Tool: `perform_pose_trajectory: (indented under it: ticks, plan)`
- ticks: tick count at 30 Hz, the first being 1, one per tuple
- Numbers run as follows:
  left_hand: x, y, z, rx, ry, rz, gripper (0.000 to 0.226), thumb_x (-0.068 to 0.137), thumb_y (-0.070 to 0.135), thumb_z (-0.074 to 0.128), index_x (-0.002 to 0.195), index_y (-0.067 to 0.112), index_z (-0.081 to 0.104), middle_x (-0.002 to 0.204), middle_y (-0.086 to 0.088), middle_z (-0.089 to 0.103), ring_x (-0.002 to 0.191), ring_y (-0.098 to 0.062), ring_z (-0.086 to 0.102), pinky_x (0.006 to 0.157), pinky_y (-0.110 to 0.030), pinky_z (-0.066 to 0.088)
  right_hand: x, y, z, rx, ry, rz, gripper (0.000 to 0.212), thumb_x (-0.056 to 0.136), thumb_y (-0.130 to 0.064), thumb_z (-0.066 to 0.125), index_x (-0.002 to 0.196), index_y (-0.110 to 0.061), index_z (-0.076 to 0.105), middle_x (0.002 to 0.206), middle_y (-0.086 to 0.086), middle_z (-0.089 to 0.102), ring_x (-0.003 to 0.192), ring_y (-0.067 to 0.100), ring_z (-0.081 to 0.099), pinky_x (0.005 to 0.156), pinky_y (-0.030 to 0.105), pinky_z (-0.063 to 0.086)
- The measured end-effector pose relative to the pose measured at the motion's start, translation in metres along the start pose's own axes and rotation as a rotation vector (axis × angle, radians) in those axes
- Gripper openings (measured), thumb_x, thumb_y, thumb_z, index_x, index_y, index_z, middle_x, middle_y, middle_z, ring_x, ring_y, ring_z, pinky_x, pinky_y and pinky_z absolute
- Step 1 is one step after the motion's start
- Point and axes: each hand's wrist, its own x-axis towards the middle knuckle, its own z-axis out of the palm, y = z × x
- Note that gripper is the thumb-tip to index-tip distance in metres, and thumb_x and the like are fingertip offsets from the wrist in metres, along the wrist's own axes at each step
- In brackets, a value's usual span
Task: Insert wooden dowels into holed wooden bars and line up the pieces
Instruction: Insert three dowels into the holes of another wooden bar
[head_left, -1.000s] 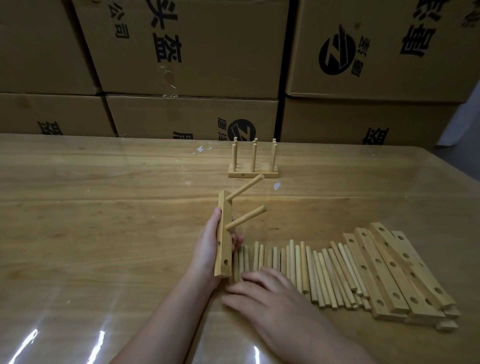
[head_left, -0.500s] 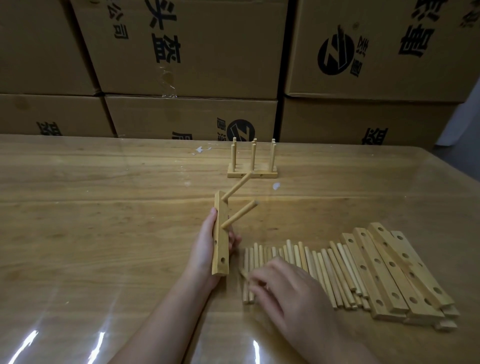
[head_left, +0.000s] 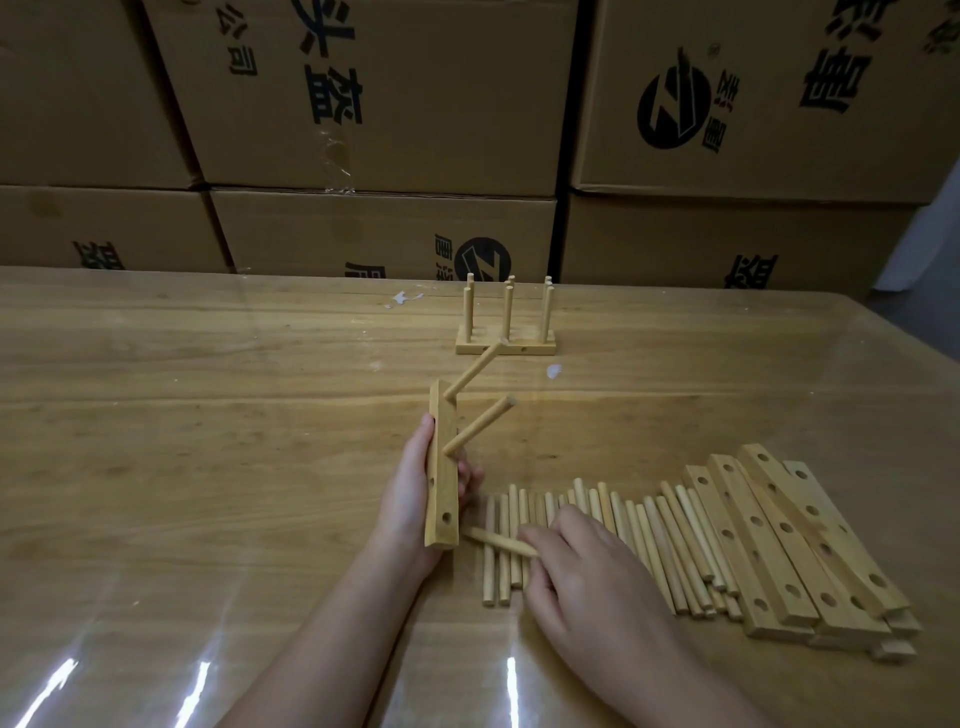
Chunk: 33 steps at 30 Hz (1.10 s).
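My left hand (head_left: 405, 499) grips a holed wooden bar (head_left: 442, 467) held on end above the table. Two dowels (head_left: 480, 423) stick out of its upper holes, slanting up to the right; its lower holes show bare. My right hand (head_left: 587, 577) pinches a single dowel (head_left: 498, 540), whose free end points left toward the bar's bottom end. That dowel lies across a row of loose dowels (head_left: 623, 525) on the table. Right of the row lie several holed bars (head_left: 789, 545) side by side. A finished piece with upright dowels (head_left: 506, 327) stands farther back.
Everything rests on a glossy wooden table (head_left: 208, 441) with glare streaks near its front edge. Stacked cardboard boxes (head_left: 384, 104) form a wall right behind the table. The table's right edge runs close to the holed bars.
My right hand went from lying flat on the dowel row to pinching one dowel and lifting its end toward the bar. The bar in my left hand tilted slightly.
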Motion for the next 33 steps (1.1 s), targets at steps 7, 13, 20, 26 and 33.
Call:
perform_pose_trajectory:
  ticks: [7, 13, 20, 26, 33]
  plan:
    - [-0.001, 0.003, 0.0, -0.076, 0.04, -0.015, 0.036, 0.093, 0.045, 0.051, 0.084, 0.015, 0.068, 0.057, 0.0, 0.053, 0.047, -0.01, 0.05, 0.067, -0.03, 0.049, 0.002, 0.0, 0.0, -0.013, -0.029, -0.001, 0.011, 0.081, -0.032, 0.068, 0.089, -0.025, 0.066, 0.08, -0.011, 0.054, 0.069, 0.006, 0.056, 0.059, 0.019, 0.049]
    - [-0.001, 0.008, 0.001, -0.181, 0.055, -0.041, 0.036, 0.095, 0.045, 0.047, 0.087, 0.014, 0.061, 0.061, 0.001, 0.05, 0.051, -0.008, 0.046, 0.057, -0.025, 0.049, 0.001, 0.005, 0.003, 0.107, 0.012, 0.025, 0.024, 0.098, -0.039, 0.027, 0.117, -0.035, 0.042, 0.095, -0.021, 0.049, 0.081, 0.0, 0.048, 0.069, 0.014, 0.037]
    - [0.0, 0.01, 0.0, -0.281, 0.046, -0.066, 0.033, 0.096, 0.041, 0.045, 0.082, 0.014, 0.056, 0.059, 0.0, 0.05, 0.049, -0.009, 0.047, 0.048, -0.021, 0.045, 0.0, 0.004, 0.0, 0.144, 0.015, -0.008, 0.017, 0.096, -0.039, 0.033, 0.109, -0.031, 0.04, 0.061, -0.019, 0.039, 0.051, -0.001, 0.041, 0.044, 0.014, 0.028]
    - [0.004, 0.011, -0.005, -0.33, -0.013, -0.088, 0.02, 0.092, 0.027, 0.043, 0.081, 0.013, 0.051, 0.054, 0.002, 0.042, 0.04, -0.009, 0.039, 0.04, -0.02, 0.037, 0.002, 0.001, -0.002, 0.182, -0.052, -0.044, 0.031, 0.095, -0.039, 0.025, 0.115, -0.029, 0.048, 0.066, -0.022, 0.038, 0.055, -0.007, 0.038, 0.048, 0.008, 0.026]
    - [0.003, 0.009, -0.003, -0.255, -0.065, -0.063, 0.03, 0.097, 0.032, 0.039, 0.078, 0.013, 0.052, 0.051, 0.002, 0.039, 0.039, -0.009, 0.035, 0.04, -0.021, 0.032, 0.003, 0.002, -0.002, 0.154, 0.024, -0.038, 0.025, 0.093, -0.03, 0.032, 0.102, -0.024, 0.055, 0.085, -0.02, 0.045, 0.074, -0.006, 0.042, 0.064, 0.008, 0.033]
